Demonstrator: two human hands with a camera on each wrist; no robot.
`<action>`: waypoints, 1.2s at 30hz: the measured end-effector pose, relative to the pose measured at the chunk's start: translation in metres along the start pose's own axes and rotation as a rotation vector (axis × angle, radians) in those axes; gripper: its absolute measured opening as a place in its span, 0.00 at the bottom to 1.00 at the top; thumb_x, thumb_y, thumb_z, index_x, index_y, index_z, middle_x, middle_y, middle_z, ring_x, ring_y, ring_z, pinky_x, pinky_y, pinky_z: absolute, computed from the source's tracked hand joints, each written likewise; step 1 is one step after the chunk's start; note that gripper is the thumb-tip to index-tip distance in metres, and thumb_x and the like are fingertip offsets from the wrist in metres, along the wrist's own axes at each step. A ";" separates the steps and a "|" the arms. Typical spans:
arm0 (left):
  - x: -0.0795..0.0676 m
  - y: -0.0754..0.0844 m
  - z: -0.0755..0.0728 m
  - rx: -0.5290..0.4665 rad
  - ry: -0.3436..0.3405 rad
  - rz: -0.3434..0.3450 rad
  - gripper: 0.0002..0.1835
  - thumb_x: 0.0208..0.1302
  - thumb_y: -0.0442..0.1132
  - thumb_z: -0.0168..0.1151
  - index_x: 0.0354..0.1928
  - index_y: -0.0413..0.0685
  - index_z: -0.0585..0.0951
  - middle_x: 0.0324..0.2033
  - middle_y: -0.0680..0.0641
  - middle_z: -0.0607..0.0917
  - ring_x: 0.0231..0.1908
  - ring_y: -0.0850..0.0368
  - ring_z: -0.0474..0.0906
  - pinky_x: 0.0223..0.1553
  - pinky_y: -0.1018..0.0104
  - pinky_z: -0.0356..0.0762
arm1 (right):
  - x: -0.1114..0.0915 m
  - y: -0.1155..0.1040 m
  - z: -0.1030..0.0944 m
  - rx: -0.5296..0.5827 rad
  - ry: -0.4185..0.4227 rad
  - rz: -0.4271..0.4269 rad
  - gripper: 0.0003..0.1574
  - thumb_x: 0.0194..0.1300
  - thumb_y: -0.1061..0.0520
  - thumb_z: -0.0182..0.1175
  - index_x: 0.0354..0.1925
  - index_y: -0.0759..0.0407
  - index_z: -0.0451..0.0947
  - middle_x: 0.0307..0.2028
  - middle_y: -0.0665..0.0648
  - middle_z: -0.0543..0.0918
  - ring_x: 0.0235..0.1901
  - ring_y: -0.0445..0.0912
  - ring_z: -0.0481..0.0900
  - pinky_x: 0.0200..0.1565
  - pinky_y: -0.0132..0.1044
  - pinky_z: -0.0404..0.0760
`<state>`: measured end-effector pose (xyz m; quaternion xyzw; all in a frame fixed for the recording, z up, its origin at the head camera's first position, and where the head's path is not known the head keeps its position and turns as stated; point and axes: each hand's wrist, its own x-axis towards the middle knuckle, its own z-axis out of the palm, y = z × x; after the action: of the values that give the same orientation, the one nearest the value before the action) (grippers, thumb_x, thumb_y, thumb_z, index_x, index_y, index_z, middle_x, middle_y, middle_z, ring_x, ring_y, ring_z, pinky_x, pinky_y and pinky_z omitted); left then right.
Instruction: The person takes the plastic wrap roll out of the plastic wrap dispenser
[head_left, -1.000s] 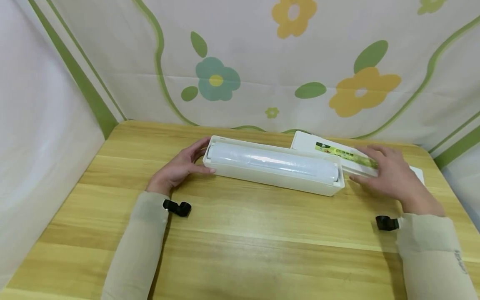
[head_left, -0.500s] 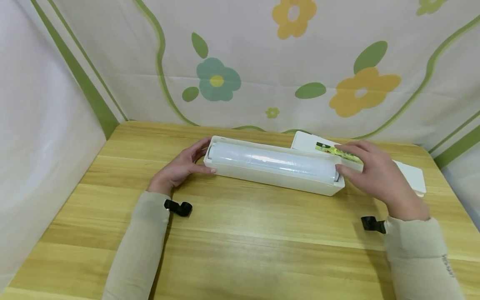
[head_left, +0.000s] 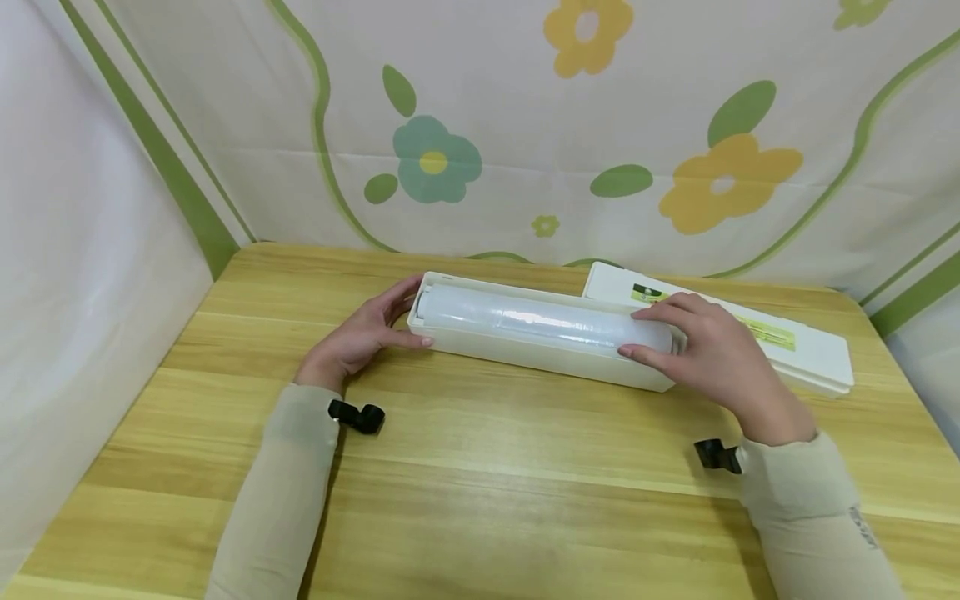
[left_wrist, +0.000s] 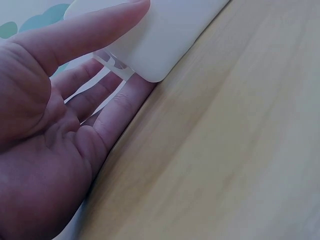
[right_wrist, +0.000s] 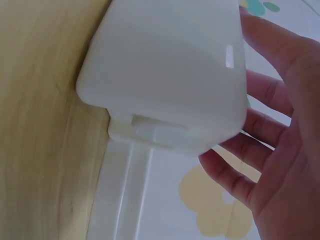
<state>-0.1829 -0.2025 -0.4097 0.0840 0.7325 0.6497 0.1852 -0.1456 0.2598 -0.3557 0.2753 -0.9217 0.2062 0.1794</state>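
A long white cling film box (head_left: 540, 354) lies lidless on the table, slightly slanted, with a shiny roll of cling film (head_left: 510, 317) inside. My left hand (head_left: 367, 329) holds the box's left end, thumb on the front wall and fingers behind and low at the end, as the left wrist view shows. Over the right end reaches my right hand (head_left: 708, 350), thumb and fingertips on either side of the roll's top. From the right wrist, the box's end wall (right_wrist: 165, 65) fills the view, with fingers (right_wrist: 230, 180) past its upper edge.
Behind and to the right lies the box's white lid (head_left: 817, 350), bearing a green and yellow label; the right hand covers part of it. A flower-patterned curtain (head_left: 525, 108) hangs along the back edge of the wooden table (head_left: 525, 500).
My right hand has moved left from the lid, past the box's end, onto the roll's right part, uncovering the lid's right half. My left hand and the box have stayed put.
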 end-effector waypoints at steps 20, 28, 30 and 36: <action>-0.001 -0.001 -0.001 0.009 -0.009 0.003 0.58 0.61 0.27 0.78 0.87 0.62 0.56 0.83 0.53 0.64 0.81 0.50 0.59 0.61 0.74 0.79 | 0.022 -0.020 -0.002 -0.110 -0.308 0.182 0.45 0.59 0.29 0.77 0.58 0.62 0.87 0.51 0.64 0.90 0.48 0.58 0.86 0.52 0.58 0.83; 0.000 0.001 -0.001 0.024 -0.021 0.015 0.57 0.62 0.27 0.77 0.87 0.61 0.56 0.83 0.50 0.64 0.81 0.48 0.59 0.62 0.73 0.79 | 0.031 -0.022 0.001 -0.110 -0.388 0.207 0.47 0.60 0.27 0.75 0.58 0.63 0.87 0.52 0.64 0.91 0.51 0.59 0.85 0.53 0.60 0.81; 0.000 0.000 0.000 0.022 -0.022 0.012 0.57 0.62 0.27 0.77 0.87 0.61 0.57 0.82 0.51 0.64 0.81 0.48 0.59 0.61 0.73 0.79 | 0.031 -0.021 0.003 -0.079 -0.378 0.220 0.45 0.60 0.29 0.77 0.57 0.63 0.88 0.51 0.65 0.91 0.52 0.60 0.84 0.55 0.60 0.81; -0.002 0.001 0.001 0.029 -0.010 0.033 0.57 0.62 0.26 0.77 0.87 0.60 0.57 0.82 0.51 0.65 0.81 0.48 0.60 0.60 0.73 0.81 | 0.022 -0.009 0.014 -0.002 -0.181 0.197 0.42 0.48 0.34 0.85 0.52 0.60 0.91 0.49 0.63 0.92 0.50 0.58 0.84 0.48 0.57 0.82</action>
<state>-0.1806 -0.2027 -0.4086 0.1023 0.7394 0.6415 0.1769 -0.1607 0.2369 -0.3557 0.2008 -0.9569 0.1960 0.0745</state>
